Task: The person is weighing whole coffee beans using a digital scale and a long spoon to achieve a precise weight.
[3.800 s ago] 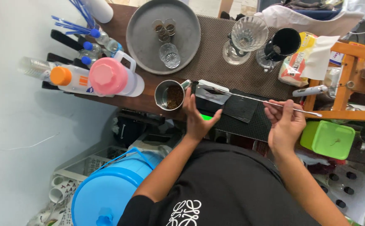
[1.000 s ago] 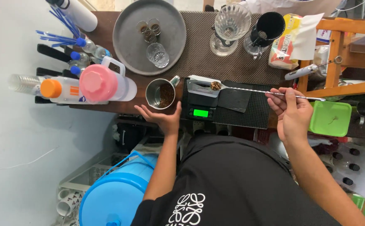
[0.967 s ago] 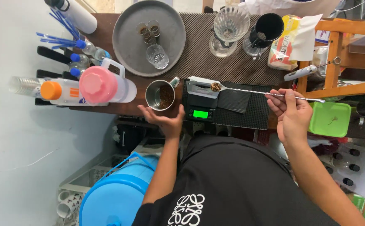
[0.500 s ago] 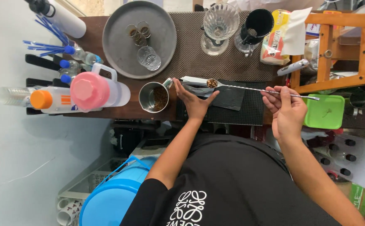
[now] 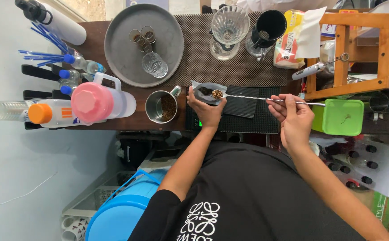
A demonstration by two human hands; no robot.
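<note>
The left hand [image 5: 208,109] is gripping a small pouch [image 5: 207,92] on the table [image 5: 114,117] — the right hand [image 5: 294,117] is pinching a long spoon [image 5: 265,99], its bowl resting at the pouch's mouth.

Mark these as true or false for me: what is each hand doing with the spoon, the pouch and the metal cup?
1. The right hand holds a long metal spoon. True.
2. The spoon's bowl is empty. False: it carries brown bits, at the mouth of the small pouch.
3. The left hand holds the pouch. True.
4. The metal cup stands on the round grey tray. False: it stands on the table beside the pink-lidded jug.
5. The metal cup is empty. False: brown bits lie inside.
</note>
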